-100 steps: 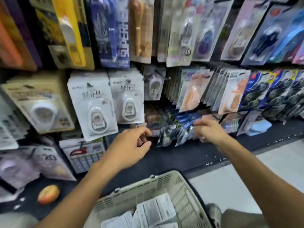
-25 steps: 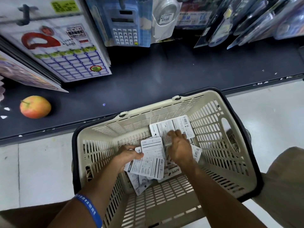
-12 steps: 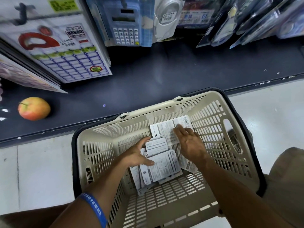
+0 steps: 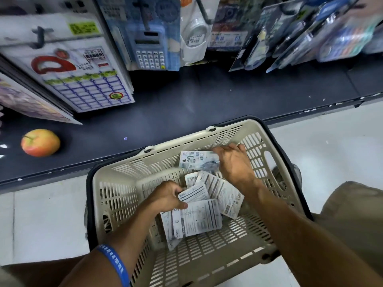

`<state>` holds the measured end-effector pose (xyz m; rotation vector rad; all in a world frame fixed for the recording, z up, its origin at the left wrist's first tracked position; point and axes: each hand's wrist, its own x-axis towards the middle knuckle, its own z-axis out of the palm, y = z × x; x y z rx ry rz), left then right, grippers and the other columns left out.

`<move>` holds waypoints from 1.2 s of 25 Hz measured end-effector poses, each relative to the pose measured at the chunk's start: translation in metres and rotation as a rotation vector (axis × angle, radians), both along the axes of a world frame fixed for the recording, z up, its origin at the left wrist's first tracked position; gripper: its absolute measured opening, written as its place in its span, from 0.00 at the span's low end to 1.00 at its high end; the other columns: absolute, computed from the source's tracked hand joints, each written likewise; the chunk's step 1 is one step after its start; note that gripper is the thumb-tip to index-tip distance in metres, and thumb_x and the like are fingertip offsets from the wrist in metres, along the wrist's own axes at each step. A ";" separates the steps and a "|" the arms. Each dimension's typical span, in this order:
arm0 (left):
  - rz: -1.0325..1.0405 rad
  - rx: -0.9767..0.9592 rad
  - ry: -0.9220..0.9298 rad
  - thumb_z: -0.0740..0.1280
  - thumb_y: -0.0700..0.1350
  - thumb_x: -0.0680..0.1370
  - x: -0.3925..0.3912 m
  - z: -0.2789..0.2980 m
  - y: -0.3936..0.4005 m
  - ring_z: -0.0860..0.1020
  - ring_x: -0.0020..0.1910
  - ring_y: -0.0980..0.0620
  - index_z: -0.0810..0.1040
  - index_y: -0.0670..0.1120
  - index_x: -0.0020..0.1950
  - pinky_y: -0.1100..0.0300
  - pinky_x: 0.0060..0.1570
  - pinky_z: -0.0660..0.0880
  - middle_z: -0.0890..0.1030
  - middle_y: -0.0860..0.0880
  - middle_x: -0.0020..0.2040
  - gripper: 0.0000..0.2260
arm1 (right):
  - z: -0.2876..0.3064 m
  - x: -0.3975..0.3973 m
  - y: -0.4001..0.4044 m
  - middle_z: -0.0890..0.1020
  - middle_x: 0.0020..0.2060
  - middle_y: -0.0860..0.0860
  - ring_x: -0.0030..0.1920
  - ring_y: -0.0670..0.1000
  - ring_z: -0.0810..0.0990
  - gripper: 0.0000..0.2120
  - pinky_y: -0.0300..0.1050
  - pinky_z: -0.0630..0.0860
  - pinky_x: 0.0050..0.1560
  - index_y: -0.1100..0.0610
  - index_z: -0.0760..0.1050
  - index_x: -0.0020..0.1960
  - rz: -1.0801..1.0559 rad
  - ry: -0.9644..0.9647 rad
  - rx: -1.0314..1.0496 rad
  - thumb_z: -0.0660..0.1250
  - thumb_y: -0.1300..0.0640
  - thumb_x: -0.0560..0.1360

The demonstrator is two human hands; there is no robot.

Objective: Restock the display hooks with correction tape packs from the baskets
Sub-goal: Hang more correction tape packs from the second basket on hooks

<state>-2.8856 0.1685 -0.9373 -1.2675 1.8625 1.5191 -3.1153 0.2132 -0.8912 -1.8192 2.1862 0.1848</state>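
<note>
A beige slotted basket [image 4: 116,195] sits in front of me, its far rim against the dark shelf. Several white correction tape packs [image 4: 199,220] lie in a loose pile on its bottom, printed backs up. My left hand [image 4: 165,196] is down in the basket and grips the edge of that pile, thumb over a pack. My right hand [image 4: 234,162] holds one pack [image 4: 196,160] lifted toward the far wall of the basket, its blue-printed front showing.
The dark shelf base [image 4: 186,104] runs across behind the basket, with an apple [image 4: 40,142] on its left part. Packs of stationery hang above it: a sticker sheet [image 4: 83,79], a calculator card [image 4: 149,44], blister packs [image 4: 310,34]. Pale floor [image 4: 321,150] lies to the right.
Four seconds ago both hands were up at the hooks. They came down into the basket. In the last half second my right hand lifted one pack and turned its front up.
</note>
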 end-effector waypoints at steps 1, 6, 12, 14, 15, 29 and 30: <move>0.000 -0.018 0.017 0.80 0.43 0.70 0.000 0.012 -0.005 0.86 0.47 0.52 0.87 0.47 0.49 0.55 0.52 0.82 0.88 0.51 0.48 0.09 | 0.011 -0.002 -0.001 0.84 0.55 0.55 0.58 0.57 0.78 0.16 0.51 0.66 0.60 0.53 0.74 0.66 -0.055 -0.068 0.002 0.60 0.59 0.79; 0.010 -0.120 0.151 0.79 0.38 0.71 0.016 0.094 -0.033 0.86 0.46 0.52 0.87 0.50 0.46 0.52 0.53 0.82 0.88 0.53 0.46 0.08 | 0.098 -0.017 -0.001 0.85 0.48 0.56 0.49 0.57 0.82 0.10 0.48 0.77 0.50 0.61 0.80 0.56 -0.143 -0.399 0.019 0.61 0.66 0.81; -0.235 -0.523 0.318 0.77 0.51 0.70 -0.008 0.236 -0.054 0.83 0.39 0.55 0.85 0.55 0.47 0.57 0.39 0.78 0.86 0.55 0.41 0.07 | 0.299 -0.066 -0.036 0.83 0.43 0.47 0.44 0.47 0.79 0.07 0.38 0.74 0.46 0.57 0.81 0.51 0.068 -0.361 0.041 0.64 0.63 0.82; -0.242 -0.632 0.419 0.77 0.51 0.71 -0.021 0.298 -0.067 0.76 0.31 0.59 0.82 0.48 0.40 0.58 0.32 0.70 0.83 0.56 0.35 0.09 | 0.360 -0.091 -0.033 0.82 0.43 0.50 0.43 0.52 0.77 0.06 0.42 0.73 0.45 0.60 0.79 0.50 0.020 -0.393 -0.219 0.63 0.63 0.82; -0.179 -0.664 0.486 0.78 0.50 0.71 -0.024 0.328 -0.073 0.74 0.28 0.61 0.80 0.47 0.36 0.60 0.30 0.68 0.80 0.57 0.31 0.11 | 0.381 -0.103 -0.027 0.81 0.42 0.50 0.43 0.53 0.77 0.06 0.42 0.73 0.45 0.60 0.78 0.50 -0.039 -0.507 -0.392 0.63 0.62 0.82; 0.683 -0.202 0.966 0.77 0.39 0.62 -0.022 0.441 -0.065 0.87 0.37 0.40 0.88 0.42 0.41 0.52 0.30 0.83 0.87 0.38 0.42 0.08 | 0.389 -0.151 -0.006 0.83 0.40 0.51 0.40 0.53 0.80 0.08 0.51 0.75 0.40 0.54 0.81 0.49 -0.814 -0.382 -1.164 0.63 0.56 0.80; 0.684 -0.198 0.966 0.77 0.37 0.64 -0.027 0.442 -0.063 0.87 0.36 0.40 0.87 0.41 0.40 0.52 0.30 0.83 0.87 0.38 0.42 0.07 | 0.389 -0.153 -0.005 0.84 0.43 0.56 0.42 0.57 0.81 0.09 0.55 0.78 0.43 0.57 0.81 0.49 -0.854 -0.435 -1.169 0.63 0.56 0.80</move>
